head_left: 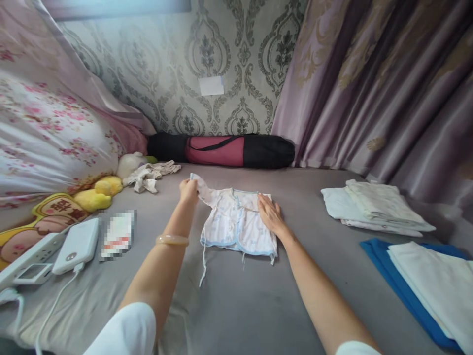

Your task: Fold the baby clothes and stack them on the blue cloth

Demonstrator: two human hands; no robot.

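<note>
A small white baby shirt [223, 224] with pale blue trim and thin ties lies spread on the grey bed sheet [244, 305]. My left hand [189, 190] pinches the end of its left sleeve, which is stretched outward and slightly raised. Flat on the shirt's right side rests my right hand [270, 213], fingers extended. The sleeve on that right side cannot be seen sticking out. One long tie hangs loose from the lower left hem onto the sheet.
Folded white clothes [377, 204] and a blue cloth [399, 281] lie at right. A power bank [77, 244], a power strip [33, 259] and plush toys [92, 195] occupy the left. Along the wall lies a long black-and-red bag [218, 150], near crumpled cloth [150, 175].
</note>
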